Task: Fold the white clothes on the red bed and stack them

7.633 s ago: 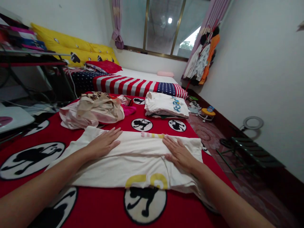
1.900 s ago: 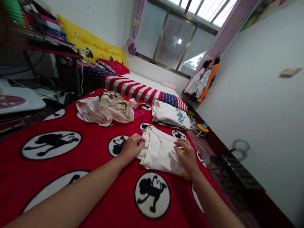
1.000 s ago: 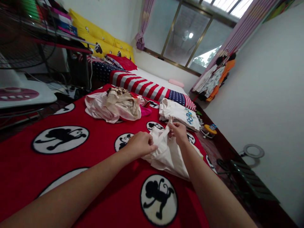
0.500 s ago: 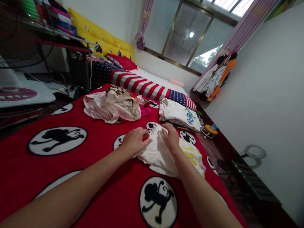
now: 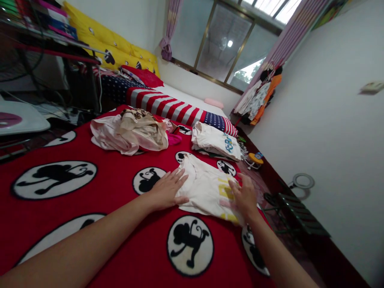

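A folded white T-shirt (image 5: 207, 188) with yellow and pink print lies on the red blanket (image 5: 114, 188) with black monkey rounds. My left hand (image 5: 166, 191) lies flat on the shirt's left edge, fingers stretched out. My right hand (image 5: 245, 195) presses flat on the shirt's right side, over the print. Neither hand grips anything.
A loose heap of pink and beige clothes (image 5: 132, 132) lies at the back left. A stack of folded white shirts (image 5: 216, 141) sits behind the T-shirt. Beyond lie a flag-pattern cover (image 5: 174, 107) and yellow pillows (image 5: 102, 44). A dark folding rack (image 5: 295, 214) stands on the floor right.
The long shirt seen earliest has been folded to a small square. In the last half second my right hand slid right across it and both hands flattened out.
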`<state>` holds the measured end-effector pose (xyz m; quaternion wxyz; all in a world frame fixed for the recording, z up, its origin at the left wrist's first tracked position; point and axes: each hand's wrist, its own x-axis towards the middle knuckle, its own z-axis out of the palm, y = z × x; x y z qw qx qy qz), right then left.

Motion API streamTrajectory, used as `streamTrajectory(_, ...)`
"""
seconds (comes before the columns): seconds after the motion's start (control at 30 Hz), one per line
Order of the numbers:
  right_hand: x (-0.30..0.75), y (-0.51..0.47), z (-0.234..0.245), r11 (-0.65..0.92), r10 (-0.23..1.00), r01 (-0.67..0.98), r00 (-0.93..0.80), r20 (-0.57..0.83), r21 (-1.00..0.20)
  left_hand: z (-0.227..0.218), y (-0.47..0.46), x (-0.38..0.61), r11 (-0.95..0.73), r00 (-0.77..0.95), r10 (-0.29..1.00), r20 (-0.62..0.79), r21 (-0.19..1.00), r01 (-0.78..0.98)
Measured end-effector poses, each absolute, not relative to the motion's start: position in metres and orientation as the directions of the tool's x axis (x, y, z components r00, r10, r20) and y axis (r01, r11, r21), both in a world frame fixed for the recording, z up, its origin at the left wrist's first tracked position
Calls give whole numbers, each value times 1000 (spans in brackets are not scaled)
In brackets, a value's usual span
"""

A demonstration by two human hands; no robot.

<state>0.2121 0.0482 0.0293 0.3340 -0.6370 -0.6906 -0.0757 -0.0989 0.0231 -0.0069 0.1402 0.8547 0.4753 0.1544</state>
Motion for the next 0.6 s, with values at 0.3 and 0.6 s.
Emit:
streamTrajectory(0.3, 240, -12, 2, -72, 897, 905, 242, 371, -419, 12, 9, -89, -703, 563, 711, 422, 404, 585)
streamTrajectory(0.6, 244, -4, 18, -65, 963, 687, 234, 135, -724, 25, 5, -91, -610, 598, 770, 223, 530, 589)
